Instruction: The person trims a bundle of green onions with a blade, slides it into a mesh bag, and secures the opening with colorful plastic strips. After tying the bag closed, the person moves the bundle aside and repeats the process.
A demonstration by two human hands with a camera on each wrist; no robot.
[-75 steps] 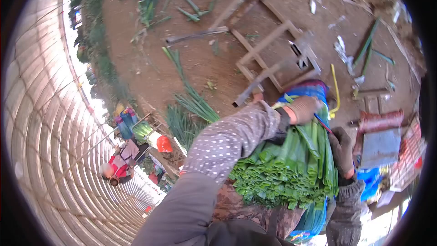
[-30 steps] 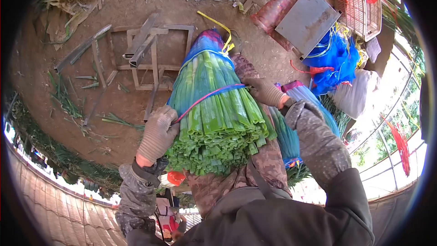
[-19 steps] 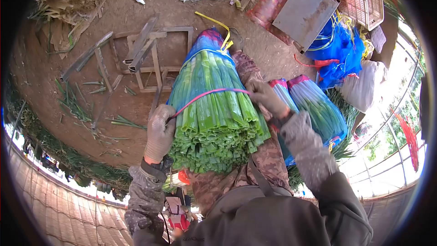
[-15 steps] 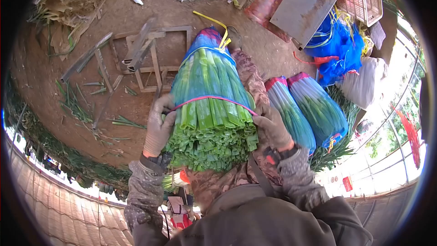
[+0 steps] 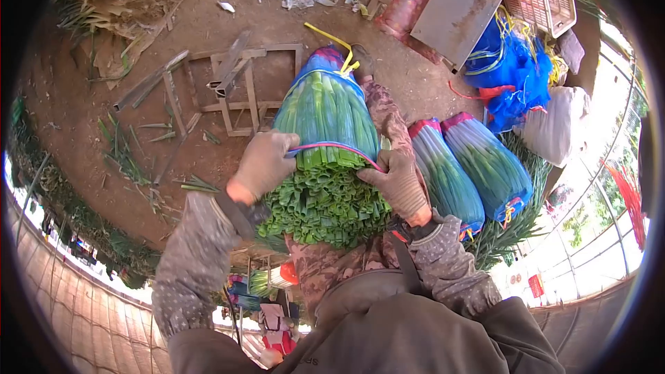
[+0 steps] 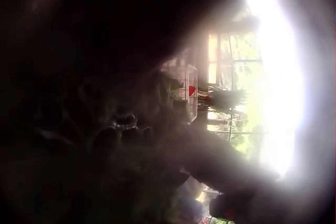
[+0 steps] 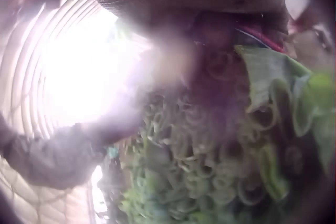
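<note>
Your left hand (image 5: 263,164) and right hand (image 5: 398,183) both clamp the leek bundle (image 5: 324,111) in its blue sleeve (image 5: 320,64); 2 sleeved bundles (image 5: 447,180) right of it.

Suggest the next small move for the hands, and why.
Probably pull the cord tight: it arcs over the bundle near the cut ends, the left hand and right hand are at its two sides, and no knot shows.
</note>
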